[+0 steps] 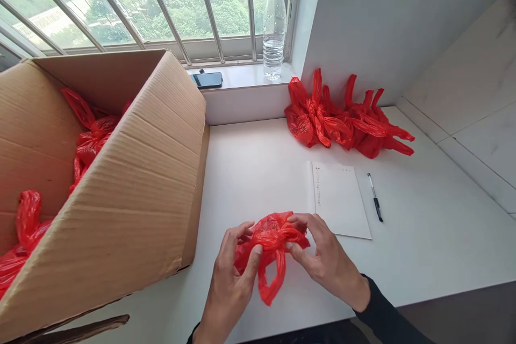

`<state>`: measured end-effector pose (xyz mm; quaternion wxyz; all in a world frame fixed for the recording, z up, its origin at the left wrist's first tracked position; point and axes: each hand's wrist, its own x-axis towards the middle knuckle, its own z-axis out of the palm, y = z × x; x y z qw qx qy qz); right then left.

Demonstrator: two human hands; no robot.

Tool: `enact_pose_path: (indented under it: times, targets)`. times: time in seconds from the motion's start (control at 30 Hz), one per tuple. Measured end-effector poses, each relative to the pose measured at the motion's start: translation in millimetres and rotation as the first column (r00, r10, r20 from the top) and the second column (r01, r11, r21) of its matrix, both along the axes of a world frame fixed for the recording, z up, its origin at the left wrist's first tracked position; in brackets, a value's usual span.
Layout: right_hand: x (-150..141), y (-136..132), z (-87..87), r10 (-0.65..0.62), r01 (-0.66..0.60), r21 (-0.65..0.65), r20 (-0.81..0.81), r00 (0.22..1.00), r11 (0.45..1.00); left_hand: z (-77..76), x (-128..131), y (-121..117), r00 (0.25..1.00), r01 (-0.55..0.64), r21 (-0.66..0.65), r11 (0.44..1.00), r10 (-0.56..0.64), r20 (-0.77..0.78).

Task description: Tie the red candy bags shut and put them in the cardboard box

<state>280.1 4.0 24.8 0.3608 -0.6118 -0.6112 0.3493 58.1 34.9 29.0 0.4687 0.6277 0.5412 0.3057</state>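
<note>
A knotted red plastic bag (pixel 272 239) rests on the white counter near its front edge, one loop handle hanging toward me. My left hand (pixel 237 269) grips the bag's left side, thumb in front and fingers behind. On the other side, my right hand (pixel 322 252) pinches the bag close to its knot between thumb and fingers. What the bag contains cannot be made out. A sheet of paper (pixel 342 201) with small writing down its left margin lies just beyond my right hand, and a black-and-clear pen (pixel 375 198) is to its right.
At the left stands a large open cardboard box (pixel 137 172) holding several red bags (pixel 94 137). More tied red bags (pixel 346 121) are piled against the back wall. On the sill of the barred window are a phone (pixel 207 80) and a water bottle (pixel 274 32).
</note>
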Motion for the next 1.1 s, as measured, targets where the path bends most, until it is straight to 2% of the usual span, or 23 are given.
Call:
enact_pose_path:
  times: [0.13, 0.27, 0.4, 0.53, 0.63, 0.77, 0.87, 0.97, 1.03, 1.1]
  targets:
    - [-4.8, 3.2, 0.2, 0.014, -0.013, 0.005, -0.061, 0.998, 1.000, 5.9, 11.8, -7.0, 0.987, 0.161, 0.081, 0.984, -0.158, -0.035]
    - [-0.8, 3.2, 8.4, -0.017, 0.008, -0.064, -0.155, 0.988, 0.998, 9.1, 19.3, -12.5, 0.983, 0.183, 0.153, 0.971, -0.180, -0.034]
    - [8.3, -2.3, 13.2, -0.048, 0.020, -0.132, -0.216, 0.975, 0.991, 7.6, 17.9, -10.4, 0.997, 0.074, 0.208, 0.975, -0.077, 0.008]
    - [16.9, -6.1, 10.4, -0.162, 0.121, -0.202, -0.202, 0.966, 0.972, 0.5, 10.0, -6.4, 0.993, -0.115, 0.071, 0.991, 0.113, 0.041]
    - [17.3, -5.2, 11.1, -0.143, 0.089, -0.225, -0.239, 0.960, 0.970, -1.8, 7.9, -6.0, 0.986, -0.161, 0.026, 0.987, 0.160, 0.035]
    - [10.8, -1.6, 19.3, -0.086, 0.020, -0.233, -0.280, 0.956, 0.972, 6.0, 12.0, -6.1, 0.999, -0.024, 0.168, 0.985, 0.016, 0.051]
    - [3.7, 0.7, 23.7, -0.052, -0.011, -0.231, -0.263, 0.964, 0.973, 11.9, 16.7, -5.0, 0.990, 0.138, 0.301, 0.944, -0.136, -0.028]
    - [2.9, 0.6, 21.9, -0.028, -0.031, -0.223, -0.258, 0.966, 0.974, 11.5, 16.3, -4.1, 0.976, 0.217, 0.350, 0.912, -0.195, -0.097]
    - [10.6, -1.1, 16.9, -0.079, 0.016, -0.226, -0.272, 0.959, 0.974, 8.9, 10.3, -4.1, 0.984, 0.175, 0.362, 0.916, -0.147, -0.103]
    - [24.4, -3.5, 10.0, -0.197, 0.130, -0.229, -0.300, 0.933, 0.965, 6.3, 0.7, -4.7, 0.996, 0.036, 0.374, 0.927, -0.002, -0.090]
